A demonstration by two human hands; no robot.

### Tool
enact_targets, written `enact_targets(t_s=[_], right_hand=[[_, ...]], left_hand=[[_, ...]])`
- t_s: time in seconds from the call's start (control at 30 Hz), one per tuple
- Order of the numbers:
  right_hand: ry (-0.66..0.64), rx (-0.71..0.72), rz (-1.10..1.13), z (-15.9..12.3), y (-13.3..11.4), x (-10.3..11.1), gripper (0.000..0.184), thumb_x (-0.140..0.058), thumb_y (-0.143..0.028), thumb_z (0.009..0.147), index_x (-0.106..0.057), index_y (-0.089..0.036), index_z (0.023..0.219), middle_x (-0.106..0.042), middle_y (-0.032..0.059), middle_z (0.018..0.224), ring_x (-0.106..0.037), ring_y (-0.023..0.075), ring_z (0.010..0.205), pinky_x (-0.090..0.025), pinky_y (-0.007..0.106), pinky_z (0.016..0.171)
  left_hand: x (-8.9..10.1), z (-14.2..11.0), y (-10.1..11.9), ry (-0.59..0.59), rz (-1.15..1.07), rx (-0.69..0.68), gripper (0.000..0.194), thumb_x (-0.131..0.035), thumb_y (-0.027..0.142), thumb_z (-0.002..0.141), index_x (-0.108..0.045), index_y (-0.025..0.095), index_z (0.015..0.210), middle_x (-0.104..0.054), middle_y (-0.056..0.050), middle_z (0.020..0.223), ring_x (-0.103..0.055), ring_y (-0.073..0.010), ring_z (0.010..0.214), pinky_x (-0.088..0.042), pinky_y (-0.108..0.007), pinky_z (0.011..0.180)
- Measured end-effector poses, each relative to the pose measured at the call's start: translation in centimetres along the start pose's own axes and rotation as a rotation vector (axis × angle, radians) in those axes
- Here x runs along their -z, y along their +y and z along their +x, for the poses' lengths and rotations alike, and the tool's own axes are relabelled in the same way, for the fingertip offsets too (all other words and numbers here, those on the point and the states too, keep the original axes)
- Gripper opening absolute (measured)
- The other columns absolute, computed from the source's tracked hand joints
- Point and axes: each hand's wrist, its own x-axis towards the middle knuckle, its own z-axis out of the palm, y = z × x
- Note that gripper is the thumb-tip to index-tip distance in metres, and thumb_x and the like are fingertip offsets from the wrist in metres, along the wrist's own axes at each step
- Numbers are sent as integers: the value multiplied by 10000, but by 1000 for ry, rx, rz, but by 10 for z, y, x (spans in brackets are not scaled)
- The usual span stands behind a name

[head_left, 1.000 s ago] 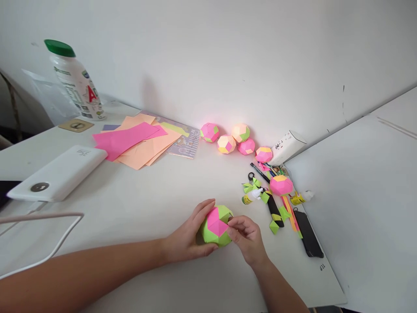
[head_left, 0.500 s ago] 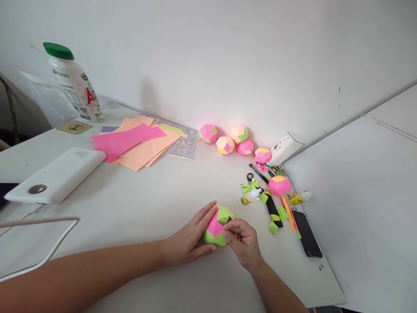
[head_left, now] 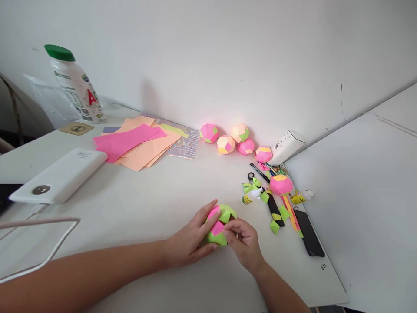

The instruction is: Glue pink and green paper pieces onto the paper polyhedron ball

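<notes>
While the left grip curls round the green-and-pink faceted paper ball, the right grip pinches its near right side. Both work above the smooth white desk. Beyond them rises a plain pale wall, with six smaller-looking multicoloured paper balls between wall and grips.
</notes>
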Motion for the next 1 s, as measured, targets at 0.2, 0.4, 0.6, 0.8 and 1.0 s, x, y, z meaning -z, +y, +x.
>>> enact_targets(t_s=[0.2,0.4,0.6,0.8,1.0], right_hand=[[-2,-58,81,-1,2,0,180,-588,-377,878,-660,-212,874,-530,-30,581,-450,109,505,-386,236,488],[22,-94,78,2,-8,5,320,-461,-460,943,-632,-223,1073,-692,63,890,-654,202,867,-528,315,767],[105,-72,156,6,-7,9,315,-416,-469,962,-584,-224,1070,-741,62,859,-673,221,896,-494,395,888],[359,59,134,8,-9,15,266,-462,-390,958,-596,-214,812,-664,15,647,-645,191,720,-505,362,785],[437,-37,56,18,-2,27,425,-483,-400,933,-404,-217,557,-406,-50,492,-498,129,511,-425,271,546]], left_hand=[[-1,-2,-2,-15,-50,24,842,-533,346,932,77,312,1510,42,-156,1589,-98,-385,1455,-338,-562,1104],[-2,-2,-4,59,-117,185,683,-433,348,976,-20,307,1518,-25,-121,1595,-116,-345,1460,-282,-554,1147],[0,1,-7,165,-285,446,491,-300,418,1005,-239,308,1479,-184,-62,1571,-166,-300,1457,-268,-518,1172],[4,6,-1,229,-404,473,424,-330,458,987,-419,257,1350,-349,-103,1467,-369,-273,1356,-380,-485,1110],[14,13,1,370,-487,691,401,-380,472,954,-435,198,1242,-478,-128,1369,-543,-243,1203,-469,-428,1022]])
